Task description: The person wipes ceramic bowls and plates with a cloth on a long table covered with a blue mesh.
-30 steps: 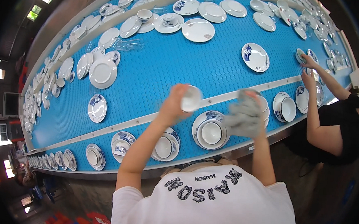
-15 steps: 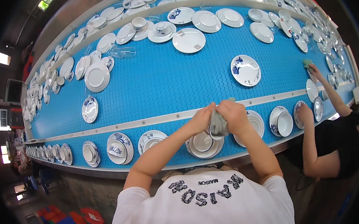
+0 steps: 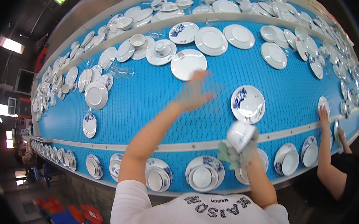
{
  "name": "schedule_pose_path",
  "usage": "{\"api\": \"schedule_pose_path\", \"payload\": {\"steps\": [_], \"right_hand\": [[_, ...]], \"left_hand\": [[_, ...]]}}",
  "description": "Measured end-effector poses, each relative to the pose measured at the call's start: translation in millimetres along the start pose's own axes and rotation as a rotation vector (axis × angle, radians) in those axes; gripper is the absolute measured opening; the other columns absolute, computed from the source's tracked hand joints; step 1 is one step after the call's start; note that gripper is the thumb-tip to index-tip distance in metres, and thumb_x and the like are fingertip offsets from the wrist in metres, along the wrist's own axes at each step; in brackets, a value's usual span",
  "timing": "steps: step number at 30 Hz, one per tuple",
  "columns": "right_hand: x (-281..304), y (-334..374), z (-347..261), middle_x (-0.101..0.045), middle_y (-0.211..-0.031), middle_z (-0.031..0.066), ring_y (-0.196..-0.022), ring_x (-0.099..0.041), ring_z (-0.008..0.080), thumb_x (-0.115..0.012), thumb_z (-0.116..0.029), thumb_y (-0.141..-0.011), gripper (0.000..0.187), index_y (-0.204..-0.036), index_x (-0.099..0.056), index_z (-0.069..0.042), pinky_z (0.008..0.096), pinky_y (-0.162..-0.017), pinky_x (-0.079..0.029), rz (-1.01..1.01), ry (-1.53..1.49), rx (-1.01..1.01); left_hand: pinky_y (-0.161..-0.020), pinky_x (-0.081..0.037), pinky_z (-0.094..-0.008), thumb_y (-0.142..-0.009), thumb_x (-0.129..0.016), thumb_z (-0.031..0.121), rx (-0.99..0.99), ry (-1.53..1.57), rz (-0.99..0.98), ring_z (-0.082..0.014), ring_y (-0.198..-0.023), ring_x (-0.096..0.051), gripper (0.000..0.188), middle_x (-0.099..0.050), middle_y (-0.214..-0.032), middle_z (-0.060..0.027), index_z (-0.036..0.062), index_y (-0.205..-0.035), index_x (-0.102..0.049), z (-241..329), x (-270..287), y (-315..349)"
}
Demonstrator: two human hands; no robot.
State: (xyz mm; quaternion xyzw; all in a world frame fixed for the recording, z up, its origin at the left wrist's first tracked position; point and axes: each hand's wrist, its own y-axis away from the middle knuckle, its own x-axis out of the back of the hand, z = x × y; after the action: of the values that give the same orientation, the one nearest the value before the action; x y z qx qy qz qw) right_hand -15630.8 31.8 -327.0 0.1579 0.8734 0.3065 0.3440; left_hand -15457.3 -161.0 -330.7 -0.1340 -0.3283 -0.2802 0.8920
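My left hand [image 3: 194, 92] is stretched over the blue belt, blurred by motion, with its fingers apart and nothing seen in it. Its fingertips overlap the lower edge of a plain white plate [image 3: 186, 63]. In my right hand [image 3: 249, 153], a small white bowl [image 3: 238, 134] with faint blue decoration is held tilted above the pale divider rail. A grey-green cloth [image 3: 225, 152] is bunched against the bowl in the same hand. Just beyond the bowl lies a white plate with a blue pattern [image 3: 250, 103].
Bowls stacked on plates [image 3: 203, 177] line the near strip, in front of the divider rail [image 3: 177, 147]. More plates, bowls and clear glasses [image 3: 122, 72] crowd the far side. At the right, a co-worker's hand [image 3: 324, 115] touches a plate.
My hands have come apart from over the near strip. The left has reached forward and left; the right has turned the bowl into view. The co-worker's hands have shifted too.
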Motion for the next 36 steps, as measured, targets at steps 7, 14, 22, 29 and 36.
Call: {"api": "schedule_pose_path", "payload": {"steps": [7, 14, 22, 29, 36], "right_hand": [[97.5, -1.0, -27.0, -0.059, -0.093, 0.0057, -0.084, -0.058, 0.0228, -0.046, -0.05, -0.079, 0.039, -0.097, -0.054, -0.015, 0.0401, -0.072, -0.051, 0.165, -0.07, 0.03], [192.5, -3.6, -22.3, -0.053, -0.088, 0.0029, -0.083, -0.054, 0.0173, -0.037, -0.043, -0.088, 0.034, -0.094, -0.05, -0.012, 0.0325, -0.071, -0.048, 0.323, 0.107, 0.268], [195.5, 34.2, -71.6, -0.053, -0.104, 0.0071, -0.102, -0.05, 0.0173, -0.068, -0.004, -0.067, 0.066, -0.123, -0.033, -0.004, 0.0324, -0.09, -0.041, 0.352, 0.163, 0.355], [285.1, 118.3, -116.7, -0.06, -0.091, 0.0084, -0.083, -0.057, 0.0157, -0.059, -0.009, -0.07, 0.048, -0.116, -0.05, 0.005, 0.0271, -0.074, -0.047, 0.673, 1.139, 0.556], [291.7, 145.2, -113.3, -0.061, -0.089, 0.009, -0.08, -0.056, 0.0161, -0.061, -0.01, -0.072, 0.042, -0.113, -0.055, 0.0, 0.0271, -0.076, -0.045, 0.729, 1.277, 0.462]], "left_hand": [[-0.105, -0.018, -0.0479, -0.059, -0.06, 0.07, 0.514, -0.821, 0.327, -0.0424, -0.13, -0.016, 0.105, -0.021, -0.138, -0.0288, 0.0057, -0.136, -0.03, -193.1, 135.0, -93.3], [-0.104, -0.025, -0.0415, -0.059, -0.064, 0.063, 0.639, -0.466, 0.137, -0.0404, -0.121, -0.037, 0.096, -0.043, -0.126, -0.0256, 0.0058, -0.131, -0.037, -223.4, 124.2, -117.4], [-0.087, -0.042, -0.0387, -0.066, -0.069, 0.05, 0.487, -0.592, 0.729, -0.0343, -0.1, -0.054, 0.069, -0.057, -0.108, -0.0201, -0.002, -0.108, -0.054, -203.7, 113.0, -39.1], [-0.069, -0.048, -0.0287, -0.075, -0.069, 0.033, 0.548, -0.036, 0.818, -0.0182, -0.083, -0.06, 0.041, -0.063, -0.092, -0.0106, -0.0012, -0.097, -0.06, -141.0, 86.1, 66.1], [-0.066, -0.051, -0.0387, -0.087, -0.04, 0.045, 0.464, 1.365, 0.365, -0.0261, -0.085, -0.059, 0.048, -0.059, -0.097, -0.0117, 0.0049, -0.111, -0.051, 33.9, -44.3, 93.2]]}}
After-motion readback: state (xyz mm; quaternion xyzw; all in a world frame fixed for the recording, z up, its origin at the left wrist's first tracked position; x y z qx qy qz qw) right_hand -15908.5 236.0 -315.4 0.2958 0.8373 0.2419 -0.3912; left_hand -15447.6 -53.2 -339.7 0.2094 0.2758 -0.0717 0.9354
